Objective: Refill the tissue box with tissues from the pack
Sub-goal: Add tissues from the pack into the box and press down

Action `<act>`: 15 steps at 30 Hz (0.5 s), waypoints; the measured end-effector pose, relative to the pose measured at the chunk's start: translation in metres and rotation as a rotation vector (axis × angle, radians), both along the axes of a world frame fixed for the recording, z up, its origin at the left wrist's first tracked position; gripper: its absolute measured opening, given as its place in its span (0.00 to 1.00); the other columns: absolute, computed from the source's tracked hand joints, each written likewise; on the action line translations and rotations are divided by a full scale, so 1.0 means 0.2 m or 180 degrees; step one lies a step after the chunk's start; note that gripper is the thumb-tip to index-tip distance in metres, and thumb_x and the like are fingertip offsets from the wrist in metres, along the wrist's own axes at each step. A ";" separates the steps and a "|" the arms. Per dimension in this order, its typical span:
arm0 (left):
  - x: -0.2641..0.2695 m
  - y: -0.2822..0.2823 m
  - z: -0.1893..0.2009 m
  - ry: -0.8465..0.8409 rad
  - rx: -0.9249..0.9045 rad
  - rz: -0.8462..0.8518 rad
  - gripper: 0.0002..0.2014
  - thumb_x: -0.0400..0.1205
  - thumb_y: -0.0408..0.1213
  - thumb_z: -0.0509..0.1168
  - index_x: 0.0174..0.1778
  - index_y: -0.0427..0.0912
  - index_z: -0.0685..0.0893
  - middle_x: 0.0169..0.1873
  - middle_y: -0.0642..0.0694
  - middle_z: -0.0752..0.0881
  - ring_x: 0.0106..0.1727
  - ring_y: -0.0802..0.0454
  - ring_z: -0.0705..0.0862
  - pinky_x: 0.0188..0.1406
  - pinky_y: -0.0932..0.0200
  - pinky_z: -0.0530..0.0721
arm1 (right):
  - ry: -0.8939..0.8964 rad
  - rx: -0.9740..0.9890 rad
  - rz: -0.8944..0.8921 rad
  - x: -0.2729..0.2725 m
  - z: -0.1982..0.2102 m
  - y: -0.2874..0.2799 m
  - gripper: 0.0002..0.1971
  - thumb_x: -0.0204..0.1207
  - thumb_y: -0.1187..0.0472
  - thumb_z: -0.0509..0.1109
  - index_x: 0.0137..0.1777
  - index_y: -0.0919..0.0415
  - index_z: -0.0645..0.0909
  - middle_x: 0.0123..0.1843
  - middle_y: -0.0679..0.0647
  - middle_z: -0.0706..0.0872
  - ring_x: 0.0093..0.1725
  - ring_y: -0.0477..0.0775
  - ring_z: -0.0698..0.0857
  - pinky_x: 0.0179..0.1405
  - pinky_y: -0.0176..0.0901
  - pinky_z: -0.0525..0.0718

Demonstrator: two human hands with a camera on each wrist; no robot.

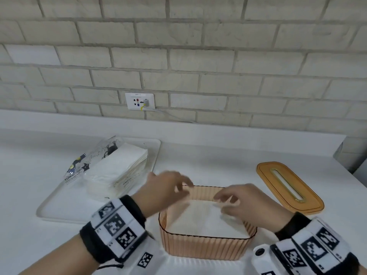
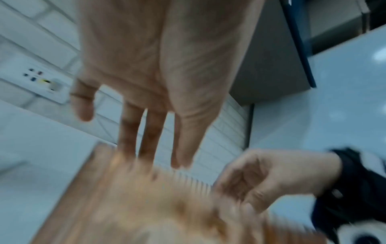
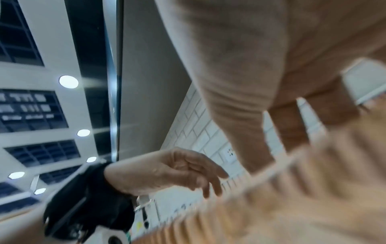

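An amber ribbed tissue box (image 1: 206, 249) stands open at the counter's front, with a white stack of tissues (image 1: 202, 219) lying inside. My left hand (image 1: 178, 187) hovers over the box's back left rim with straight, spread fingers (image 2: 150, 135) and holds nothing. My right hand (image 1: 226, 203) is over the right side of the box, its fingers loosely curled just above the tissues, with nothing seen in its grip. The tissue pack (image 1: 117, 171), its printed wrapper torn open, lies on a white tray (image 1: 57, 209) at the left. Both wrist views are blurred by motion.
The amber lid (image 1: 290, 187) with a long slot lies flat on the counter, right of the box. A wall socket (image 1: 140, 101) with a plugged cable sits on the brick wall behind. The counter ends at the right near the wall corner.
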State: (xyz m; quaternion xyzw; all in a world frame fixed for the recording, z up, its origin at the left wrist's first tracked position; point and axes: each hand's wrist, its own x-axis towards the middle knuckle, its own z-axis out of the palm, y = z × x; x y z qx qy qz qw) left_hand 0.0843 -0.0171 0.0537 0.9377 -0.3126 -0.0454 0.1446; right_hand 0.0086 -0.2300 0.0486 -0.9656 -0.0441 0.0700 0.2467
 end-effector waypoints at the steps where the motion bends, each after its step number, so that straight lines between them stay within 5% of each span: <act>1: 0.06 0.04 0.02 -0.0207 -0.0438 0.0208 0.10 0.83 0.44 0.64 0.59 0.55 0.85 0.44 0.58 0.82 0.42 0.61 0.74 0.55 0.55 0.74 | -0.0316 0.0255 -0.0060 0.00 0.00 -0.02 0.11 0.77 0.56 0.69 0.54 0.37 0.80 0.52 0.37 0.83 0.52 0.40 0.80 0.53 0.33 0.78; 4: 0.27 0.19 0.05 -0.0631 -0.0983 0.0973 0.08 0.81 0.33 0.65 0.53 0.42 0.88 0.45 0.45 0.86 0.41 0.50 0.78 0.46 0.58 0.75 | -0.0835 0.0608 -0.0407 0.01 -0.06 -0.09 0.09 0.81 0.56 0.63 0.56 0.42 0.80 0.51 0.39 0.80 0.52 0.40 0.78 0.47 0.29 0.74; 8: 0.59 0.47 -0.02 -0.0254 -0.0094 0.2032 0.12 0.83 0.34 0.62 0.59 0.35 0.84 0.58 0.34 0.84 0.59 0.38 0.82 0.60 0.51 0.77 | -0.0486 0.1151 -0.0801 0.05 -0.17 -0.09 0.12 0.85 0.56 0.54 0.63 0.48 0.76 0.56 0.44 0.78 0.55 0.39 0.77 0.48 0.23 0.71; 11: 0.70 0.61 -0.07 0.0150 0.0620 0.2544 0.19 0.82 0.43 0.65 0.61 0.30 0.81 0.58 0.33 0.85 0.58 0.37 0.83 0.60 0.50 0.81 | -0.0211 0.1361 -0.0944 0.08 -0.22 -0.09 0.14 0.86 0.56 0.49 0.59 0.51 0.77 0.52 0.46 0.81 0.53 0.42 0.78 0.46 0.24 0.71; 15: 0.73 0.65 -0.13 0.0401 0.0836 0.2638 0.23 0.80 0.48 0.68 0.59 0.31 0.81 0.56 0.37 0.87 0.59 0.42 0.84 0.57 0.54 0.77 | -0.0154 0.1106 -0.0942 0.09 -0.23 -0.10 0.15 0.86 0.54 0.48 0.58 0.52 0.77 0.48 0.49 0.84 0.50 0.43 0.81 0.45 0.29 0.73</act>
